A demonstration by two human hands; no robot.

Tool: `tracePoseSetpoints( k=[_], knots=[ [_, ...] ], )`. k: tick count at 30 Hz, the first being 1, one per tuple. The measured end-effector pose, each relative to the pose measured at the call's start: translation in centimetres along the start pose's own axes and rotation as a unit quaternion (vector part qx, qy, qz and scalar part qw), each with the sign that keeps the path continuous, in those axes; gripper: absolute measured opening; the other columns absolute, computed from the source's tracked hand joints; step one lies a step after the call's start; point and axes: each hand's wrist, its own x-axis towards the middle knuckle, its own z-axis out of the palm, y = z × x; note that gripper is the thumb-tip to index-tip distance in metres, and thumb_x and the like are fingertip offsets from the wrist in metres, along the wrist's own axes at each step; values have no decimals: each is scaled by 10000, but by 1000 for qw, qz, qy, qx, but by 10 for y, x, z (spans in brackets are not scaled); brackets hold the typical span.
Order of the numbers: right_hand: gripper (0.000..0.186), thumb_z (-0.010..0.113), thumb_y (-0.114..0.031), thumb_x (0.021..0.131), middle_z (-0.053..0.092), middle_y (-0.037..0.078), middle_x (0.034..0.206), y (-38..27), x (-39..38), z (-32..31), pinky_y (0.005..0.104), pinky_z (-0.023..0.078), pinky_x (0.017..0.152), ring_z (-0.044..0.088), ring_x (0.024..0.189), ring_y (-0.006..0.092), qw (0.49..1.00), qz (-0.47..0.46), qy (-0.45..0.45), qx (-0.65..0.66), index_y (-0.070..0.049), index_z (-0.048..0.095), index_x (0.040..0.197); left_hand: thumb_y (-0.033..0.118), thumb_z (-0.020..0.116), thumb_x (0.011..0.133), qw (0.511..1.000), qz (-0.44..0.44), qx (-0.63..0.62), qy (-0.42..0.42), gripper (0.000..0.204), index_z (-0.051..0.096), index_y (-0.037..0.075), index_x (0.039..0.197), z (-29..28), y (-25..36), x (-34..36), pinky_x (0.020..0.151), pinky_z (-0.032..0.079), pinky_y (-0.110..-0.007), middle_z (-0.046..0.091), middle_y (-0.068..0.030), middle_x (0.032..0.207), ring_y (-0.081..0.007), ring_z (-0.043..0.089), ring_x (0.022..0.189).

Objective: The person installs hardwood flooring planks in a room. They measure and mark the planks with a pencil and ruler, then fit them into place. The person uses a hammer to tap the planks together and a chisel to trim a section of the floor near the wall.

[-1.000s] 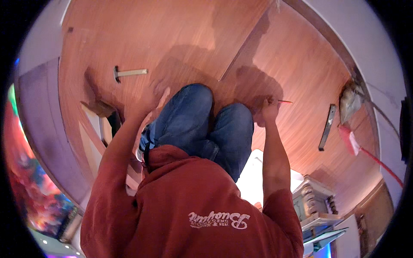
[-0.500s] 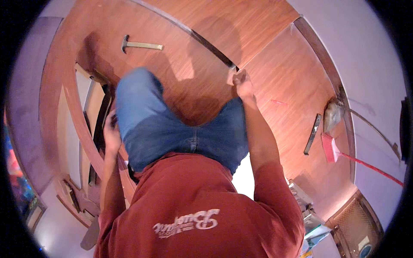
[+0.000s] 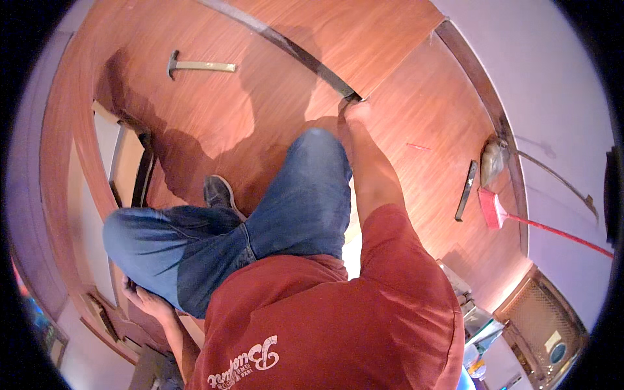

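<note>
My right hand [image 3: 356,114] reaches down to the wood-look floor [image 3: 273,97], at the near end of a long grey and dark strip [image 3: 292,52] between floor panels. Its fingers are hidden or blurred there, so I cannot see whether it grips anything. Beside my bent left knee, my left hand [image 3: 151,303] is low at the left with its fingers curled. A dark thing shows at those fingers, too covered to name. A claw hammer [image 3: 201,65] with a pale handle lies on the floor ahead.
At the right lie a dark flat bar [image 3: 466,190], a clear bag [image 3: 494,162] and a red dustpan or broom head [image 3: 491,209] with a long handle. A thin red stick [image 3: 418,147] is nearer. A curved wooden frame [image 3: 97,169] stands left; a lilac wall [image 3: 552,97] rises right.
My left leg has swung out left and folded, and a shoe now shows. My left hand has moved down and back. The right hand stays at the strip's end, pressed lower.
</note>
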Motion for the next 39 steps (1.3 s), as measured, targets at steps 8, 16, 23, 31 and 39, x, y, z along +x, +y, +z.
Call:
tracePoseSetpoints(
  k=[8, 16, 23, 31, 39],
  knots=[
    [297, 654, -197, 919, 721, 318, 1013, -2, -10, -5, 515, 574, 837, 721, 980, 444, 998, 35, -37, 45, 59, 705, 1060, 155, 402, 986, 999, 31, 39, 4, 458, 509, -42, 1385, 7, 3, 5, 1144, 361, -436, 566, -172, 1355, -295, 526, 1260],
    [508, 729, -177, 807, 709, 290, 1034, -5, -9, -14, 524, 560, 888, 682, 975, 484, 990, -66, 46, 112, 16, 621, 1265, 227, 400, 988, 996, 86, 30, -17, 520, 472, -72, 1408, 6, -7, 19, 1149, 352, -458, 542, -214, 1383, -332, 505, 1290],
    [641, 666, -94, 855, 618, 305, 1299, 15, -9, -12, 485, 501, 1036, 602, 1186, 470, 992, -97, 13, 76, 42, 485, 1454, 333, 431, 997, 996, 80, 37, -33, 579, 480, -100, 1377, 5, -17, 30, 1115, 377, -460, 535, -224, 1349, -344, 516, 1240],
    [608, 596, -118, 930, 572, 285, 1391, 18, -12, -5, 486, 482, 1081, 566, 1274, 435, 994, -98, 32, 40, -2, 454, 1510, 638, 392, 1041, 985, 158, 36, -58, 834, 410, -113, 1404, 23, 1, 26, 1025, 448, -490, 525, -258, 1337, -363, 557, 1187],
    [726, 667, -140, 895, 548, 238, 1448, 7, -4, -9, 489, 451, 1121, 546, 1312, 425, 998, -63, 15, -13, 18, 386, 1545, 684, 409, 1027, 976, 194, 17, -100, 893, 393, -121, 1410, 26, 8, 29, 1041, 449, -494, 528, -281, 1345, -361, 562, 1190]
  ],
)
